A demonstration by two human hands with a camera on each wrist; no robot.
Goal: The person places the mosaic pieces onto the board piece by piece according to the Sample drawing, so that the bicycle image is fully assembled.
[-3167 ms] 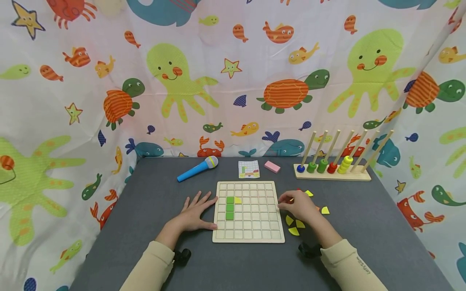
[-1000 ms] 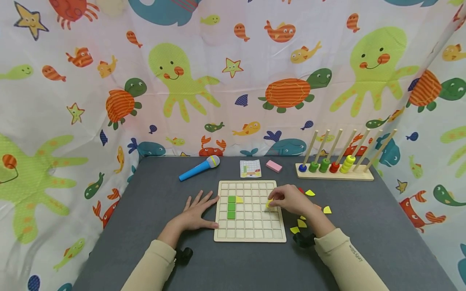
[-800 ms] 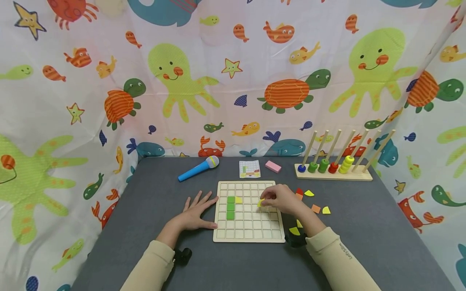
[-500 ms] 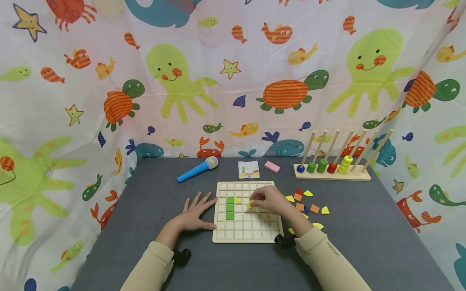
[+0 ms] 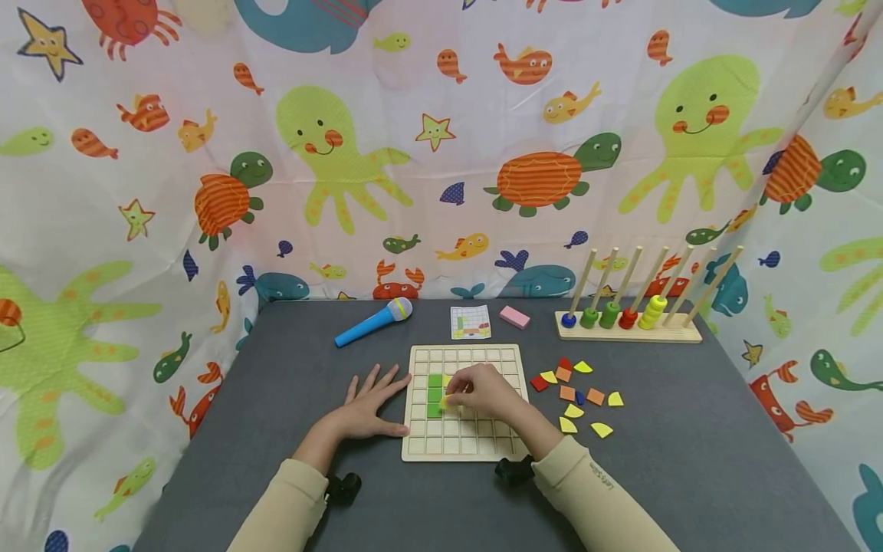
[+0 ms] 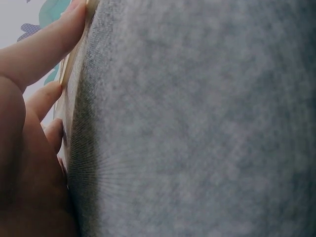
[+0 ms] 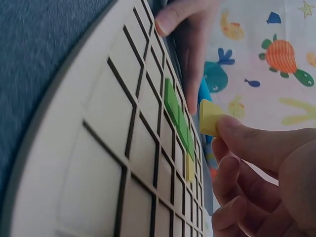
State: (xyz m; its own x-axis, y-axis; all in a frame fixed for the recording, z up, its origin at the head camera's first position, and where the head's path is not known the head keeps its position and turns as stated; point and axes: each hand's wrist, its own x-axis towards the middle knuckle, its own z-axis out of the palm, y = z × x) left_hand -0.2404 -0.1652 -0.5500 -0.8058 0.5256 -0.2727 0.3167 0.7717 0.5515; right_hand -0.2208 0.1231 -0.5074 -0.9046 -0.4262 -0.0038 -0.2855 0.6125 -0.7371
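A square wooden grid board [image 5: 461, 450] lies on the dark table. Three green square tiles [image 5: 434, 395] fill a column of its cells, and a yellow tile [image 7: 189, 168] sits in a cell beside the top one. My right hand [image 5: 486, 391] is over the board and pinches a yellow quarter-round tile [image 7: 209, 117] between thumb and finger, held above the surface near the green tiles. My left hand [image 5: 366, 406] lies spread at the board's left side, with thumb and fingertips touching its edge.
Right of the board lie several loose yellow, red, orange and blue tiles [image 5: 595, 396]. Behind it are a blue toy microphone [image 5: 373, 322], a printed pattern card [image 5: 471, 323] and a pink block [image 5: 514, 317]. A peg stand with coloured rings [image 5: 629, 330] is at the back right.
My right hand has picked up a yellow tile from the loose pieces and carried it left across the board to beside the green tiles. The left hand has stayed at the board's edge.
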